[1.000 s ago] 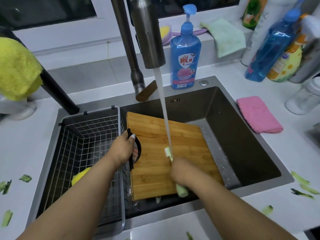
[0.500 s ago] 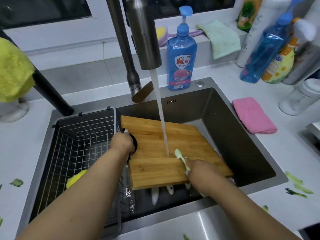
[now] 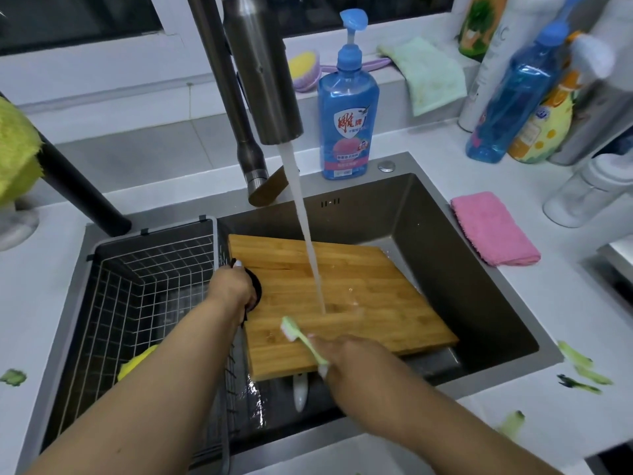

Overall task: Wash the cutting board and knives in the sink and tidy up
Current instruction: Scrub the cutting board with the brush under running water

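A bamboo cutting board (image 3: 359,293) lies tilted across the dark steel sink (image 3: 479,286), and water from the tap (image 3: 263,80) falls on its middle. My left hand (image 3: 231,284) grips the board's black handle at its left edge. My right hand (image 3: 346,354) holds a light green brush (image 3: 299,335), whose head touches the board's near left part. A white handle (image 3: 300,392), perhaps a knife's, pokes out from under the board's near edge. The rest of it is hidden.
A wire drain basket (image 3: 144,303) with a yellow sponge (image 3: 137,365) fills the sink's left side. Blue dish soap (image 3: 347,118) stands behind the sink. A pink cloth (image 3: 493,228) and several bottles are on the right counter. Green vegetable scraps (image 3: 582,371) lie on both counters.
My right hand has drawn the brush from the board's middle under the stream toward its near left part. The board has tipped flatter, and my left hand has kept its hold on the handle.
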Tool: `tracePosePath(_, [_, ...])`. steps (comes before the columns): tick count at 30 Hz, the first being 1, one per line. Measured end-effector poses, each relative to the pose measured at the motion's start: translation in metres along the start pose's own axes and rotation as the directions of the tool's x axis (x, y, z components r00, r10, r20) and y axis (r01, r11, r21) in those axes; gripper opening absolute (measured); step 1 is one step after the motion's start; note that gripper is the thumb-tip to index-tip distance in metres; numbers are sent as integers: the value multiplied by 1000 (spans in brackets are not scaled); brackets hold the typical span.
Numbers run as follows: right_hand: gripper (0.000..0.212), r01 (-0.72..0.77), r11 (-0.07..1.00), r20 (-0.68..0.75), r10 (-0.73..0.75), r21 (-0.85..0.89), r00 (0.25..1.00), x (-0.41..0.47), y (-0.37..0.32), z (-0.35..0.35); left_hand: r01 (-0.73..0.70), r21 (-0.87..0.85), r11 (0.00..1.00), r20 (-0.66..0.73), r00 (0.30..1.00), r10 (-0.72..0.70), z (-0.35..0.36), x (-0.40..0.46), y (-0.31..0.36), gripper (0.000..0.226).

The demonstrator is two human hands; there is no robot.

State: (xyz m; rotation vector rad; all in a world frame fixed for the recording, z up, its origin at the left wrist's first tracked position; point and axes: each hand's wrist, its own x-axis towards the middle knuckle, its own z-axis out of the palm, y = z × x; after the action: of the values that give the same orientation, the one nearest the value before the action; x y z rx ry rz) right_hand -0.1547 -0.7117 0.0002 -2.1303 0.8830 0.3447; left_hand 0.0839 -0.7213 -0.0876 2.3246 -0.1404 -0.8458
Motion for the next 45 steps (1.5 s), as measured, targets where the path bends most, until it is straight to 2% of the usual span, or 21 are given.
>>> tracePosePath(1, [54,29,999,8,-29,35,1000,3,-3,2,-9,1,1000,3,1000,9,1,0,0,47])
tracePosePath(2, [53,-5,998,15,4,67,1000,11,1,1,-5,19,1000,7,1000,5,1,4,-1,50])
tracePosePath(4, [42,-198,979,-8,198,57,980,38,24,-6,-5,64,998,34,999,3,0,4,-2,54])
tracePosePath(7, [31,-500,852,-93,491,-157,866,70,71,-27,-12,13,1000,50,999,11,-1,6,-4,41])
tracePosePath(9, [31,-613,772,-139,597,-167,790,79,96,-39,-4,1,1000,33,999,4,0,6,-3,42])
tracePosePath(10, [31,-631,760,-149,614,-156,775,81,103,-43,1,4,1000,29,1000,-1,2,7,-3,44])
tracePosePath(13, [31,-546,809,-153,525,-217,837,78,88,-36,-1,-53,999,28,1000,2,2,3,-4,45])
tracePosePath(16, [37,-295,948,-114,282,-122,953,70,46,-8,-17,-132,991,15,1000,19,5,5,-11,43])
tracePosePath(17, [41,-190,977,-113,179,-98,977,72,34,1,-43,-124,991,23,999,46,5,5,-14,44])
tracePosePath(19, [43,-80,993,-130,68,-90,989,84,22,6,-99,-79,992,14,995,101,6,6,-20,44])
tracePosePath(21, [39,-154,988,-171,150,-11,974,110,35,1,-153,-46,987,-1,988,153,6,5,-23,45])
tracePosePath(24, [34,-392,919,-185,392,40,901,135,73,-16,-184,-24,983,-17,983,184,6,0,-23,46])
tracePosePath(27, [32,-477,875,-162,460,-87,873,132,88,-16,-203,4,979,-35,979,203,5,-7,-19,45])
tracePosePath(29, [28,-413,902,-165,392,-124,905,123,72,-1,-236,35,971,-46,970,237,4,-12,-17,44])
tracePosePath(31, [30,-339,941,-157,337,9,928,117,50,19,-264,63,962,-48,962,267,3,-18,-15,44])
tracePosePath(33, [41,-222,965,-221,249,140,943,117,30,29,-293,97,951,-53,953,299,3,-23,-15,42])
tracePosePath(35, [45,-124,974,-209,164,192,964,129,20,25,-315,132,940,-57,944,324,4,-27,-17,41])
tracePosePath(37, [44,-131,945,-206,198,298,958,153,25,11,-330,152,932,-56,938,342,6,-30,-19,41])
tracePosePath(40, [43,-297,900,-241,379,318,893,180,55,-13,-341,161,926,-60,933,354,7,-31,-21,40])
tracePosePath(42, [39,-434,862,-247,495,262,833,181,86,-20,-345,158,925,-63,932,358,6,-29,-21,39])
tracePosePath(45, [36,-552,822,-236,569,139,788,165,98,-18,-353,166,921,-66,928,367,7,-29,-21,40])
